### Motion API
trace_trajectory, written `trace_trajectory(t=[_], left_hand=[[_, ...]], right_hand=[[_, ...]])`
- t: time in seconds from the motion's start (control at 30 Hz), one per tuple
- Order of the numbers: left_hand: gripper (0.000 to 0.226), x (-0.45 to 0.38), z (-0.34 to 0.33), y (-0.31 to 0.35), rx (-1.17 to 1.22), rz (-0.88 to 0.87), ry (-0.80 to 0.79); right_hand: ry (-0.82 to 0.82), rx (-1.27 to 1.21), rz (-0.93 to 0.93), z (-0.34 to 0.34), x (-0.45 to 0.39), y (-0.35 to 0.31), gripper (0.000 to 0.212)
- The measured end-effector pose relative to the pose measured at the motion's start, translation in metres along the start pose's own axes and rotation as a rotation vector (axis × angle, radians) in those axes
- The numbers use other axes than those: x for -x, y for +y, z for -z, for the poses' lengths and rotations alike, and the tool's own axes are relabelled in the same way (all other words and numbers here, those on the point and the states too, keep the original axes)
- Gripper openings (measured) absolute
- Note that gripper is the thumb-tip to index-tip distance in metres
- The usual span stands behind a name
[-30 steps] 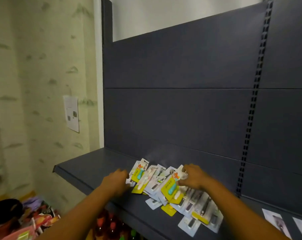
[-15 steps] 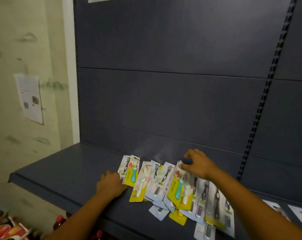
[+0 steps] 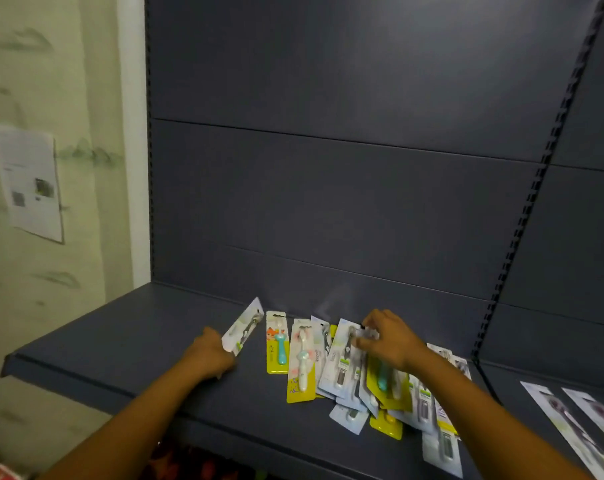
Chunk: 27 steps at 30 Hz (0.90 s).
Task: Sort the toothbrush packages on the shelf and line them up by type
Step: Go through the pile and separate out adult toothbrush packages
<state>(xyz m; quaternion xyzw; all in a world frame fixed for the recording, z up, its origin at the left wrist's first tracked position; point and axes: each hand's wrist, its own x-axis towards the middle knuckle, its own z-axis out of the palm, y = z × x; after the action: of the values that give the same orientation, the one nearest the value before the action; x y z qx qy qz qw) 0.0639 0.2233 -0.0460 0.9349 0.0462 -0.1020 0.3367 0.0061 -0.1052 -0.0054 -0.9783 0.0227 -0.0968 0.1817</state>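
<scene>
**A:** What have your hands got?

**Me:** My left hand [image 3: 209,355] has its grip curled round the bottom end of a white toothbrush package [image 3: 244,328] with a dark brush in it. I've got it tilted up off the shelf [image 3: 120,336] and clear of the rest, on the left, where I judge a row of that type could begin. My right hand [image 3: 389,342] has its fingers bent, pinching the top of a white package [image 3: 344,358] in the pile, I'd say to work it loose from the ones it overlaps.

**A:** And the rest of them?

**Me:** Between my hands lie two yellow-backed ones, side by side: one with a teal brush [image 3: 276,342], one with a pale pink-and-white brush [image 3: 302,362]. Under and beyond my right hand is the mixed heap [image 3: 387,393], white and yellow cards overlapping, so the sorting has barely started.

**A:** Any brand you can read?

**Me:** No, the print is too blurred. There's a paper notice [image 3: 27,183] on the wall, unreadable too
</scene>
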Motion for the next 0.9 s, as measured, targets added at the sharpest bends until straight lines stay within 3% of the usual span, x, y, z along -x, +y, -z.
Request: trace_trajectory(t=[0.17,0.27,0.4,0.63,0.9], left_hand=[[0.035,0.006,0.005,-0.006,0.307,-0.034,-0.197],[0.022,0.013,0.002,-0.007,0.494,-0.118,-0.164],[0.028,0.030,-0.009,0.004,0.723,-0.343,-0.099],[0.035,0.055,-0.025,0.028,0.813,-0.546,-0.086],[0.036,0.064,-0.026,0.032,0.796,-0.622,-0.064]], right_hand=[[0.000,-0.020,-0.023,0.001,0.006,-0.007,0.033],[-0.002,-0.030,-0.048,-0.002,0.011,-0.011,0.024],[0.002,-0.038,-0.079,-0.011,0.016,-0.016,0.008],[-0.094,0.074,-0.173,-0.029,0.018,-0.016,0.034],[-0.031,0.257,-0.200,-0.048,0.014,-0.031,0.057]])
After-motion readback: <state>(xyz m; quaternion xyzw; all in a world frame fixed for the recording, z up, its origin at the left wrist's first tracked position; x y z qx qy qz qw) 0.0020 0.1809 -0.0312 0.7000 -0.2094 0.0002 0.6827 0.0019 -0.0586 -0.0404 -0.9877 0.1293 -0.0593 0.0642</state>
